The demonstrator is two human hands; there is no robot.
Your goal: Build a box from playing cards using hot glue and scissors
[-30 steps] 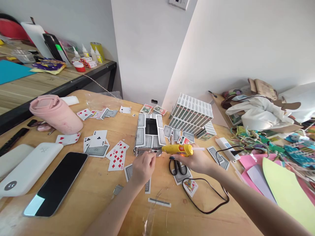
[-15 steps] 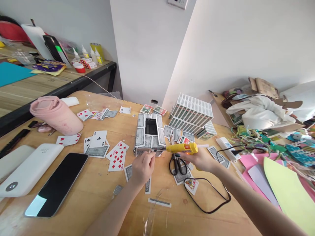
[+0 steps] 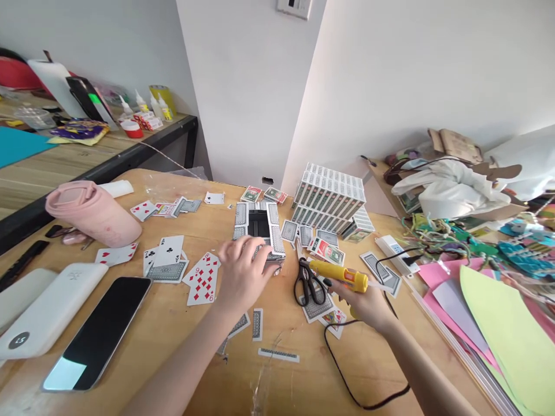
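Note:
A box covered with playing cards [image 3: 276, 238] stands mid-table, with a dark rectangular opening in its top. My left hand [image 3: 245, 268] is closed on its near edge, fingers bent over the top and thumb low at the front; the hand hides part of that side. My right hand [image 3: 364, 297] grips a yellow hot glue gun [image 3: 342, 275], nozzle pointing left, apart from the box. Black-handled scissors [image 3: 310, 286] lie just below the nozzle, partly over a face-down card [image 3: 315, 309]. Loose cards [image 3: 203, 280] are spread left of the box.
Stacked card packs [image 3: 329, 196] stand behind to the right. The glue gun's black cord [image 3: 336, 370] loops over the table towards a power strip [image 3: 396, 254]. On the left are a pink tumbler [image 3: 93, 214], a phone [image 3: 97, 332] and a white power bank [image 3: 54, 309]. Coloured paper [image 3: 489, 323] lies right.
My left hand has gone from a pinch in front of the box to curling over its near edge. The glue gun has moved right and down, away from the box.

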